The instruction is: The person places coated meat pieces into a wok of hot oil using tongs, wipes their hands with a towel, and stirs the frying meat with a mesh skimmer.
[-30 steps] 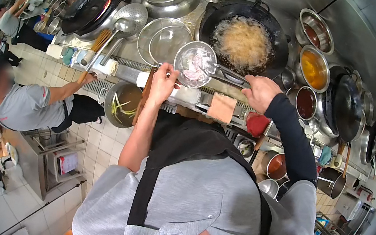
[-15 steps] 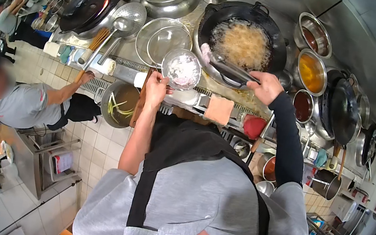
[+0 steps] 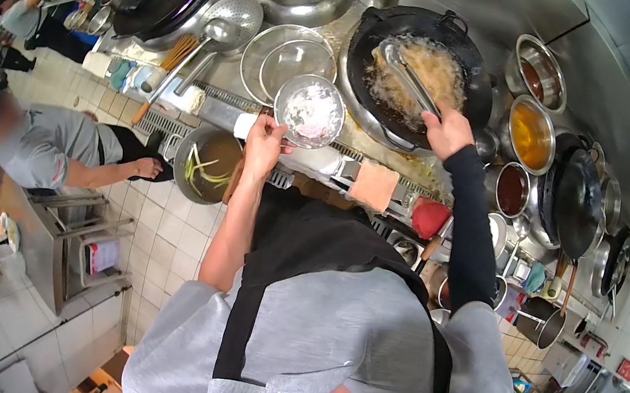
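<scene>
My left hand (image 3: pixel 263 148) grips the rim of a small metal bowl (image 3: pixel 284 131). Inside it lie white powder and a pale pinkish coated piece (image 3: pixel 312 126). My right hand (image 3: pixel 450 132) is closed around metal tongs (image 3: pixel 417 83), whose far ends reach over the bubbling oil (image 3: pixel 431 59) on its left side. Whether the tongs pinch anything is hard to make out. The oil fills a black wok (image 3: pixel 474 90) on the range in front of me, foaming pale brown.
Left of the wok stand wire strainers (image 3: pixel 260 54) and a large metal pot (image 3: pixel 293 3). On the right are bowls of yellow liquid (image 3: pixel 531 137) and dark red sauce (image 3: pixel 511 189). A pot with green stalks (image 3: pixel 188 185) sits at my left. A co-worker (image 3: pixel 57 145) stands further left.
My right hand has swung the tongs from the wok's near left edge, where they held a pinkish piece, to over the oil. The co-worker's hand has left the ladle handle.
</scene>
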The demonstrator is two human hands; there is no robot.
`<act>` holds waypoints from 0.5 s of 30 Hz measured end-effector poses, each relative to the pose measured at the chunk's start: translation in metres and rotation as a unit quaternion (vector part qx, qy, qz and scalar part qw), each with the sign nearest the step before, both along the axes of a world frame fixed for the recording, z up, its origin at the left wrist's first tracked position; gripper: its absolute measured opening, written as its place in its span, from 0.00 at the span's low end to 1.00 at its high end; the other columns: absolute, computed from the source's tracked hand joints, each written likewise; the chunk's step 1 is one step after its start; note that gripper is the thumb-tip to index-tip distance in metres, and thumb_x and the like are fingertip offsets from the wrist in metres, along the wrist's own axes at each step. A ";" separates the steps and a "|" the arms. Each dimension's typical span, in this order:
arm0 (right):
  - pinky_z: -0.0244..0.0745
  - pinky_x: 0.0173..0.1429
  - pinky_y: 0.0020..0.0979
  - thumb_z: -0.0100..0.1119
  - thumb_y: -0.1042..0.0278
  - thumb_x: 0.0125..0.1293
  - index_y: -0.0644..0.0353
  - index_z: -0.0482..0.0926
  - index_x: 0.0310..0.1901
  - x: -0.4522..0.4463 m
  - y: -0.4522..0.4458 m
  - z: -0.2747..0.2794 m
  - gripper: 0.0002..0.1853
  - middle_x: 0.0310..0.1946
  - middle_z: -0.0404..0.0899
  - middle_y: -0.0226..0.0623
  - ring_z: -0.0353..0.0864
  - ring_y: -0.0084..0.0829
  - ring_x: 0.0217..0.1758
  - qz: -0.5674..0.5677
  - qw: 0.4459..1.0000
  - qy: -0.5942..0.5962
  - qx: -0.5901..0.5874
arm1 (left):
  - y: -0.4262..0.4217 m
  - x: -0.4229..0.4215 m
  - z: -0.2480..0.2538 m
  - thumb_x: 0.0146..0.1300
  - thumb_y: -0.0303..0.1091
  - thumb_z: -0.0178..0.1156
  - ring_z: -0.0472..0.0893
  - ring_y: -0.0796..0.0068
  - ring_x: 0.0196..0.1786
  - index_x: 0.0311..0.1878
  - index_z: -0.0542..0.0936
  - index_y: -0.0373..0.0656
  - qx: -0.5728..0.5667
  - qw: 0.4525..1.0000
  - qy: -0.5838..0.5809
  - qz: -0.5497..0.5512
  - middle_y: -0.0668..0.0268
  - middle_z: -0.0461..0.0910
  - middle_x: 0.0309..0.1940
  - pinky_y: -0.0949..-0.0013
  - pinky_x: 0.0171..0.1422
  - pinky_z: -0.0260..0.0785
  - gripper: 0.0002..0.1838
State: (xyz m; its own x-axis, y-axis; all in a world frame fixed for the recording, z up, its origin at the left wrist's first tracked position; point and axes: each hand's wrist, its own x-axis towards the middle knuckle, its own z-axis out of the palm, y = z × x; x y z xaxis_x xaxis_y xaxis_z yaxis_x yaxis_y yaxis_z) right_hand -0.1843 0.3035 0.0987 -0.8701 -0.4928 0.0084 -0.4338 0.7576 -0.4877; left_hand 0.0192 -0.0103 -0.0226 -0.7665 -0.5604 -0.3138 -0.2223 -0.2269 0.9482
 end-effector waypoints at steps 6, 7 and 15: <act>0.79 0.53 0.51 0.64 0.62 0.64 0.64 0.78 0.53 0.046 -0.002 0.064 0.20 0.42 0.83 0.55 0.84 0.57 0.47 0.259 0.955 -0.006 0.145 | -0.002 -0.005 0.003 0.73 0.27 0.59 0.83 0.73 0.27 0.39 0.69 0.39 -0.062 0.997 0.021 -0.046 0.64 0.76 0.30 0.70 0.27 0.79 0.08; 0.80 0.52 0.50 0.63 0.63 0.64 0.64 0.77 0.53 0.054 -0.008 0.071 0.19 0.42 0.82 0.53 0.84 0.55 0.47 0.270 0.944 -0.008 0.189 | 0.000 -0.008 0.009 0.73 0.27 0.59 0.83 0.73 0.27 0.40 0.70 0.37 -0.092 0.994 0.011 -0.059 0.64 0.77 0.30 0.70 0.27 0.79 0.07; 0.82 0.48 0.47 0.60 0.64 0.66 0.62 0.76 0.53 0.060 -0.025 0.037 0.17 0.42 0.81 0.47 0.85 0.50 0.43 0.312 0.909 0.056 0.271 | 0.024 -0.028 0.029 0.71 0.28 0.59 0.85 0.67 0.26 0.39 0.71 0.33 -0.199 0.973 -0.024 -0.118 0.56 0.80 0.30 0.66 0.25 0.80 0.09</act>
